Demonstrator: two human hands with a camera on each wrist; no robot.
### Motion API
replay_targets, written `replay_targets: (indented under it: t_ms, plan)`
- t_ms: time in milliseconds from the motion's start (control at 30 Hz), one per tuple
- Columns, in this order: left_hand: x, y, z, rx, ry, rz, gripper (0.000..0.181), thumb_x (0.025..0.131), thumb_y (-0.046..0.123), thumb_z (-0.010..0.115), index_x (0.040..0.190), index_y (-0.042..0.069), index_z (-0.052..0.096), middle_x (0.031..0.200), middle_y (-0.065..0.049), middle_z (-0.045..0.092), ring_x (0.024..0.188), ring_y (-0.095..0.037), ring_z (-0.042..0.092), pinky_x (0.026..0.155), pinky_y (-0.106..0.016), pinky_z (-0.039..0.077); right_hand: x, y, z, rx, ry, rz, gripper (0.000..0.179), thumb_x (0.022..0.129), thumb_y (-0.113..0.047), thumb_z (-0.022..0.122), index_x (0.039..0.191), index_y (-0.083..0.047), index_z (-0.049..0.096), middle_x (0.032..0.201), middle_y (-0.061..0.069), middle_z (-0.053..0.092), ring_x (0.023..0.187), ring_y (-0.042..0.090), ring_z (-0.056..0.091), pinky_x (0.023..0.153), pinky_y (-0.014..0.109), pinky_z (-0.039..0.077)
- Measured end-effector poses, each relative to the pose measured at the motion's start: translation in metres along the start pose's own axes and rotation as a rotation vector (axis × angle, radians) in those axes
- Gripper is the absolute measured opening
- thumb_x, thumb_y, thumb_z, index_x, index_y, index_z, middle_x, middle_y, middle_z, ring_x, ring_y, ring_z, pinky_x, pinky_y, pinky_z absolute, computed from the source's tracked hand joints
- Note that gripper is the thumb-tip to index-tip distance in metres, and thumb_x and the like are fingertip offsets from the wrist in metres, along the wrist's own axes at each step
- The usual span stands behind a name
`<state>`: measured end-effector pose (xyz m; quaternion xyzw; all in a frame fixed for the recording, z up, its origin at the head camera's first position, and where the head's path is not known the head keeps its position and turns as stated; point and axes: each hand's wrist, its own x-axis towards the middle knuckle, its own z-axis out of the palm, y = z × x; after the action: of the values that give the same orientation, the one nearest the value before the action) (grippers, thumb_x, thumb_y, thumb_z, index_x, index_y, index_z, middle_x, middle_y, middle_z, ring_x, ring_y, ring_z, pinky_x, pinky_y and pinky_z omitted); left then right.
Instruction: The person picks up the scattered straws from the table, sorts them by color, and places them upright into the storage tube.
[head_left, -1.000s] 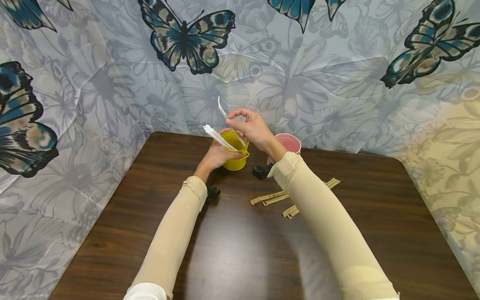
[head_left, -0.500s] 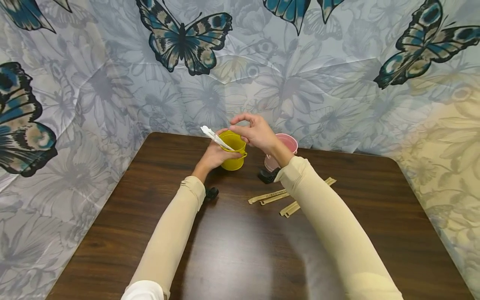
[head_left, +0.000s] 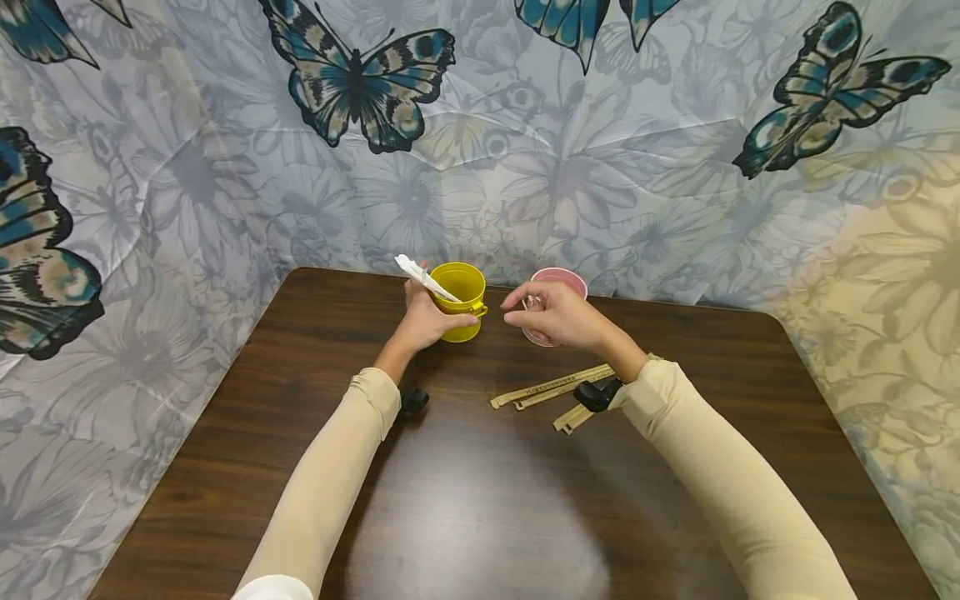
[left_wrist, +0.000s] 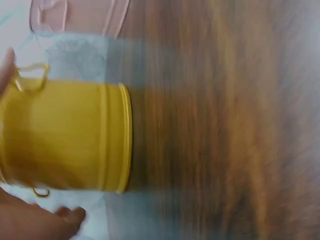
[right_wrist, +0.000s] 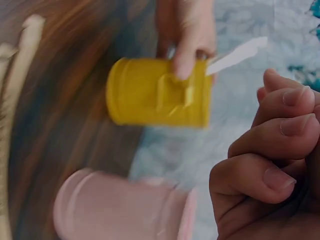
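A small yellow bucket (head_left: 459, 287) stands upright on the table, with several white paper-wrapped straws (head_left: 423, 275) leaning out over its left rim. My left hand (head_left: 422, 321) is spread about the bucket, the thumb across its front near the handle. The left wrist view shows its fingers (left_wrist: 70, 220) apart from the bucket wall. My right hand (head_left: 558, 315) holds nothing; its fingers are loosely bent in front of a pink bucket (head_left: 561, 273), partly hiding it. Several tan paper-wrapped straws (head_left: 543, 390) lie on the table below my right wrist, which covers part of them.
The dark wooden table (head_left: 465, 500) ends at the back against a butterfly-patterned cloth (head_left: 420, 192). Black wrist cameras hang under both wrists, the right camera (head_left: 596, 395) above the tan straws. The two buckets stand side by side with a narrow gap.
The white straw in my right hand went into the yellow bucket and was let go. That hand moved right and down towards the pink bucket. My left fingers have loosened from the yellow bucket.
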<state>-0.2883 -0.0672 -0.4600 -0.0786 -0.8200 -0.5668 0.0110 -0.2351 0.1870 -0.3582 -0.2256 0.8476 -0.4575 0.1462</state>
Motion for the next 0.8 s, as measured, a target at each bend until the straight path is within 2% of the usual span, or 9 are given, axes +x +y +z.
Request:
replay_targets:
  t_ms: [133, 233, 333, 433, 533, 633, 733, 800]
  plan:
    - [-0.016, 0.005, 0.002, 0.027, 0.073, -0.109, 0.126, 0.069, 0.036, 0.095, 0.157, 0.01, 0.009, 0.16, -0.018, 0.015, 0.149, -0.035, 0.017, 0.127, -0.054, 0.02, -0.018, 0.025, -0.005, -0.05, 0.022, 0.075, 0.02, 0.097, -0.027, 0.071, 0.111, -0.012, 0.071, 0.055, 0.001, 0.051, 0.044, 0.01, 0.043, 0.041, 0.025, 0.036]
    - [-0.029, 0.014, 0.004, 0.049, 0.076, -0.166, 0.121, 0.071, 0.04, 0.093, 0.154, 0.007, 0.013, 0.157, -0.019, 0.016, 0.147, -0.037, 0.017, 0.125, -0.055, 0.02, -0.029, 0.04, -0.008, -0.049, 0.014, 0.137, 0.023, 0.097, -0.028, 0.071, 0.111, -0.011, 0.071, 0.054, -0.001, 0.05, 0.044, 0.009, 0.043, 0.042, 0.025, 0.037]
    - [-0.044, 0.022, 0.007, 0.163, 0.03, -0.21, 0.118, 0.071, 0.045, 0.092, 0.15, 0.001, 0.017, 0.149, -0.022, 0.021, 0.14, -0.042, 0.022, 0.122, -0.055, 0.024, -0.039, 0.051, -0.01, -0.038, -0.019, 0.173, 0.026, 0.098, -0.028, 0.069, 0.112, -0.006, 0.07, 0.053, -0.002, 0.047, 0.043, 0.008, 0.039, 0.043, 0.024, 0.035]
    - [-0.059, 0.032, 0.012, 0.282, -0.057, -0.226, 0.115, 0.07, 0.048, 0.091, 0.147, -0.003, 0.023, 0.143, -0.024, 0.027, 0.134, -0.045, 0.028, 0.117, -0.053, 0.031, -0.046, 0.062, -0.011, -0.034, -0.061, 0.202, 0.03, 0.099, -0.027, 0.067, 0.115, -0.002, 0.068, 0.053, -0.002, 0.046, 0.042, 0.007, 0.036, 0.043, 0.024, 0.034]
    - [-0.067, 0.045, 0.018, 0.327, -0.161, -0.199, 0.108, 0.073, 0.049, 0.089, 0.145, -0.005, 0.03, 0.142, -0.025, 0.034, 0.134, -0.044, 0.035, 0.116, -0.051, 0.036, -0.05, 0.074, -0.013, -0.049, -0.077, 0.226, 0.033, 0.099, -0.027, 0.068, 0.119, 0.0, 0.067, 0.053, -0.002, 0.047, 0.042, 0.008, 0.037, 0.043, 0.023, 0.034]
    - [-0.068, 0.061, 0.027, 0.278, -0.26, -0.156, 0.102, 0.076, 0.046, 0.088, 0.147, -0.003, 0.033, 0.145, -0.022, 0.04, 0.137, -0.04, 0.042, 0.116, -0.049, 0.04, -0.052, 0.087, -0.016, -0.093, -0.075, 0.239, 0.033, 0.098, -0.026, 0.069, 0.119, 0.0, 0.068, 0.053, -0.001, 0.049, 0.043, 0.007, 0.039, 0.043, 0.023, 0.036]
    - [-0.061, 0.074, 0.042, 0.203, -0.297, -0.081, 0.1, 0.077, 0.041, 0.089, 0.149, 0.001, 0.033, 0.147, -0.017, 0.042, 0.138, -0.037, 0.047, 0.115, -0.046, 0.043, -0.054, 0.1, -0.015, -0.141, -0.063, 0.248, 0.029, 0.097, -0.022, 0.07, 0.116, -0.001, 0.07, 0.053, -0.002, 0.05, 0.044, 0.007, 0.042, 0.044, 0.023, 0.038]
    - [-0.052, 0.082, 0.054, 0.167, -0.286, -0.021, 0.101, 0.076, 0.039, 0.09, 0.151, 0.004, 0.031, 0.149, -0.015, 0.041, 0.139, -0.036, 0.047, 0.115, -0.045, 0.044, -0.054, 0.108, -0.014, -0.166, -0.057, 0.251, 0.026, 0.096, -0.02, 0.07, 0.115, -0.002, 0.07, 0.053, -0.004, 0.05, 0.045, 0.006, 0.044, 0.044, 0.023, 0.039]
